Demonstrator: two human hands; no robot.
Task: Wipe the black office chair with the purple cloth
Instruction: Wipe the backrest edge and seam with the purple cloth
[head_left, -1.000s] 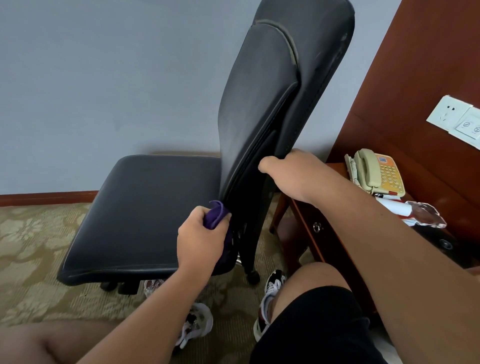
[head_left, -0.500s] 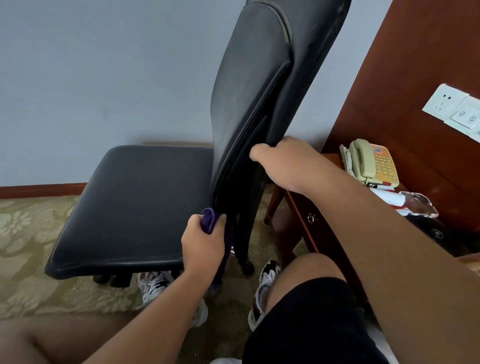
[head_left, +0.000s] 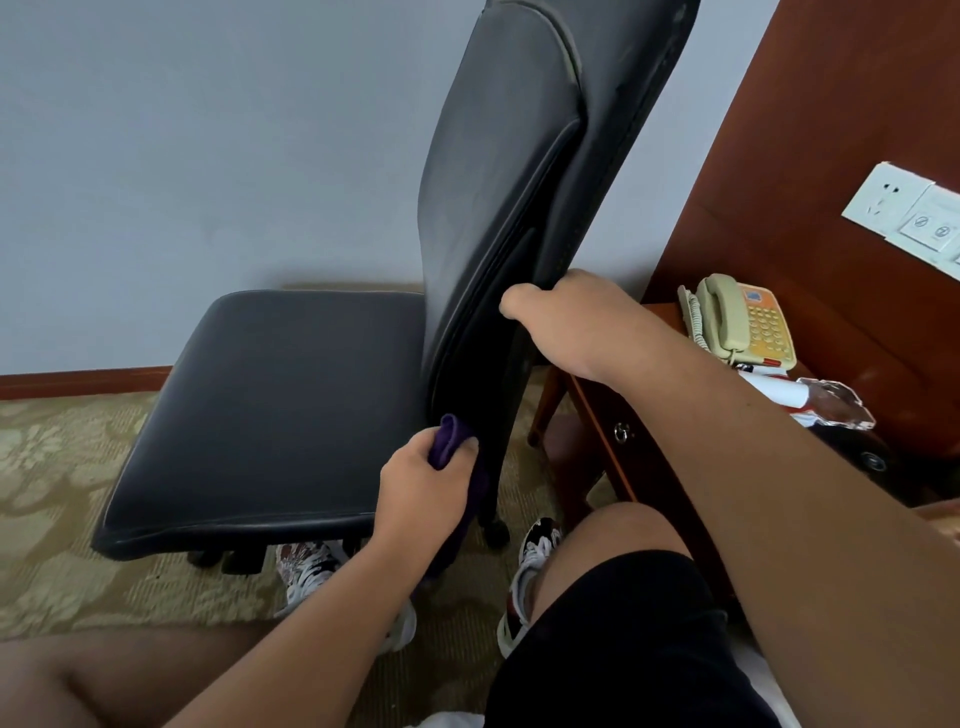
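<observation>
Purple cloth (head_left: 450, 446) gripped by left hand (head_left: 423, 491) against black chair (head_left: 291, 395).

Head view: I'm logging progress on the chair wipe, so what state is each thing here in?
black office chair: upright on the carpet, held by its backrest edge.
purple cloth: bunched, pressed against the backrest's lower edge.
left hand: grips the purple cloth.
right hand: fingers curled round the backrest's rear edge.
telephone: handset on its cradle.
</observation>
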